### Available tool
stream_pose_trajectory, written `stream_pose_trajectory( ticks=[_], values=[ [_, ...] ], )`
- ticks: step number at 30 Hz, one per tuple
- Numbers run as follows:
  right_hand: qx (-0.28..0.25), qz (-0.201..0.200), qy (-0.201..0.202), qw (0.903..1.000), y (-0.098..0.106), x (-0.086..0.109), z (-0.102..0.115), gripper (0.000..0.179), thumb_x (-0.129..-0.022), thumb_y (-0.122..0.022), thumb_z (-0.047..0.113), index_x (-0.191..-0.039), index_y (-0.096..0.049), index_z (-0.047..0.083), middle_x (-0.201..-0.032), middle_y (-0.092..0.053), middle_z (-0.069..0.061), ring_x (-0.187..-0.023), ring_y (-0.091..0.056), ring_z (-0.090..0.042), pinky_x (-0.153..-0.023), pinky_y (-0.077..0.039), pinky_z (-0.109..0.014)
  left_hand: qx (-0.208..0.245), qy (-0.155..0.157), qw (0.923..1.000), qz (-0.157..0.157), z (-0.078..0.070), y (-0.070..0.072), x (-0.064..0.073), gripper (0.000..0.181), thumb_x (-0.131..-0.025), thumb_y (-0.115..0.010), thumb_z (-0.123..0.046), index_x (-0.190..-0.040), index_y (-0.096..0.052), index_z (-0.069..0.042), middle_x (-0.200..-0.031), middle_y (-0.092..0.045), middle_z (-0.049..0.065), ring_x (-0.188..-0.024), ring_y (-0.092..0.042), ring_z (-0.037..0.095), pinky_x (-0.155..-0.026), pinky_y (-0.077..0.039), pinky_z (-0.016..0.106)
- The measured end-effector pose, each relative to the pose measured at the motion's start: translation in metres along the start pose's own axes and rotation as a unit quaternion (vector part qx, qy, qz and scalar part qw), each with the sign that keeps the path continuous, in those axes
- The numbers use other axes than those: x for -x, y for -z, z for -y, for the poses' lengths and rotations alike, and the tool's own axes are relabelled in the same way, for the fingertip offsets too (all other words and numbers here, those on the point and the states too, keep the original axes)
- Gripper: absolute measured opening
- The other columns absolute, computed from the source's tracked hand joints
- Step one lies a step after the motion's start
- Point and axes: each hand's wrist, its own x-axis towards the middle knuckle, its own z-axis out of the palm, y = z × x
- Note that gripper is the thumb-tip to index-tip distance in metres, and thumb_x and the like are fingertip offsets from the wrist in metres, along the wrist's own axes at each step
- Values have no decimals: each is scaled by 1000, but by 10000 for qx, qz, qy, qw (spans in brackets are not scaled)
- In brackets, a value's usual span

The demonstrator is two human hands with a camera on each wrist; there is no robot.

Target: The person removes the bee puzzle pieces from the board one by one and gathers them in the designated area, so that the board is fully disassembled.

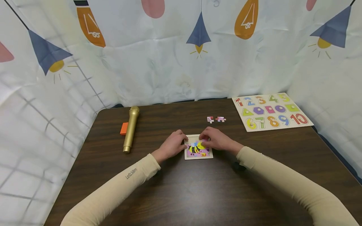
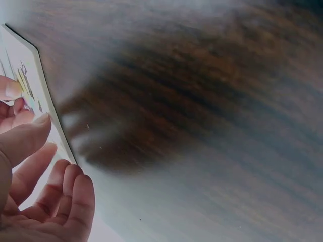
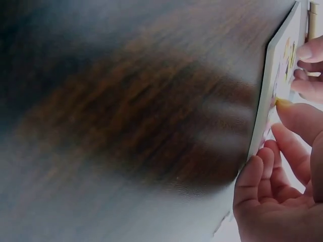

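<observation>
A small wooden jigsaw puzzle (image 1: 199, 158) with a yellow-and-black bee picture lies on the table in front of me. Its upper left strip shows bare wood. My left hand (image 1: 173, 145) holds its left edge, thumb on the face; in the left wrist view the other fingers curl beside the rim. My right hand (image 1: 217, 139) reaches over the upper right part, thumb and fingers bent at a yellow puzzle piece (image 3: 281, 102) by the bee's head. Those fingers hide the upper right corner. Beyond the board lie two loose puzzle pieces (image 1: 221, 119), pink and purple.
A gold microphone (image 1: 131, 130) lies at the left, partly over an orange block (image 1: 123, 128). At the back right sits a number-and-shape peg board (image 1: 272, 112). A white patterned curtain (image 1: 175, 69) hangs behind the dark wooden table (image 1: 181, 194).
</observation>
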Motion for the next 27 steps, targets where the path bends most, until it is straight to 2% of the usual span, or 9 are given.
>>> stream_pose_trajectory(
  ticks=[4, 7, 14, 27],
  values=[
    [86, -39, -28, 10000, 0, 0, 0, 20, -89, -71, 18, -108, -70, 10, -105, -57, -3, -91, -51, -18, -83, -47, -33, 14, -308, 9995, 1, -2, 0, 0, 21, -90, -71, -12, -107, -71, -1, -104, -56, 11, -92, -53, 23, -85, -47, 38],
    [128, -63, 34, 9999, 0, 0, -1, 19, -89, -70, 17, -107, -70, 9, -104, -56, -4, -89, -52, -18, -81, -47, -33, 70, -405, 9992, 6, -3, -1, -1, 19, -90, -70, -12, -106, -72, -1, -102, -55, 11, -88, -51, 21, -82, -47, 36],
    [38, -40, 74, 10000, -1, 0, -1, 14, -90, -70, 16, -102, -70, 10, -103, -55, -4, -89, -51, -18, -82, -47, -33, 145, -267, 9995, 61, -2, -3, -2, 20, -90, -71, -14, -105, -71, -1, -103, -55, 10, -89, -52, 20, -83, -47, 35],
    [-160, 25, 167, 9997, -1, 1, -1, 14, -91, -68, 13, -103, -66, 8, -106, -51, -7, -90, -50, -19, -83, -47, -33, 185, -121, 9998, 21, -5, -2, -2, 20, -89, -73, -13, -102, -69, 1, -104, -55, 12, -91, -54, 22, -84, -48, 37]
  ],
)
